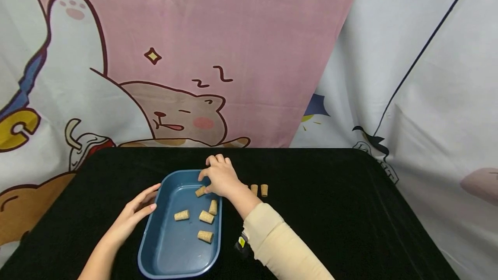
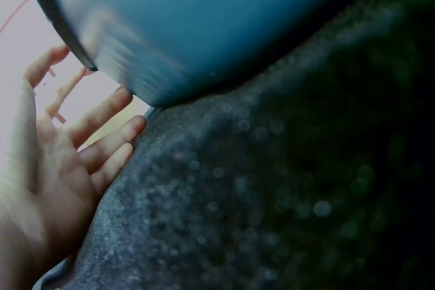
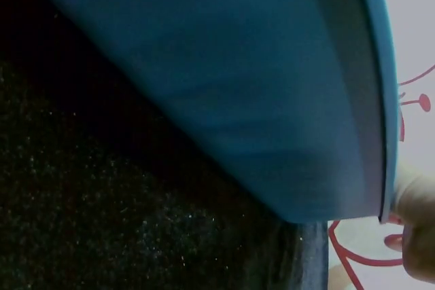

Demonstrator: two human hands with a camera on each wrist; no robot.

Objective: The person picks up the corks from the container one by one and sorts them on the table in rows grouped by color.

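One brown cartoon figure (image 1: 31, 211) at far left, printed on the fabric backdrop (image 1: 264, 25). Next, the left hand (image 1: 136, 211): fingers extended and loosely spread, gripping nothing, set against the outer left side of the blue rounded-corner tray (image 1: 171, 249). Left wrist view: palm visible, fingers reaching to the tray corner.

Tray sits on the black cloth-covered table (image 1: 342, 219), long side running away from the person. Five cork stoppers lie in it. Leftmost cork (image 1: 181, 215) is on its side, apart from the rest. Then the far cork (image 1: 200, 191), tilted, by the right thumb; the nearest cork (image 1: 205, 236), on its side; the middle cork (image 1: 206, 217), also on its side; and the rightmost cork (image 1: 213, 207), near the right wall and close beside the middle one.

Right hand (image 1: 222, 177) is over the tray's far right corner, fingers bent, thumb and index parted, nothing clasped. Thumb contact with the far cork is hard to confirm; right wrist view mostly shows tray wall.

Cream sleeve (image 1: 288, 245) on the right arm. Right of that hand, two tapered corks (image 1: 264, 190) side by side on the cloth, a third partly hidden behind the wrist.
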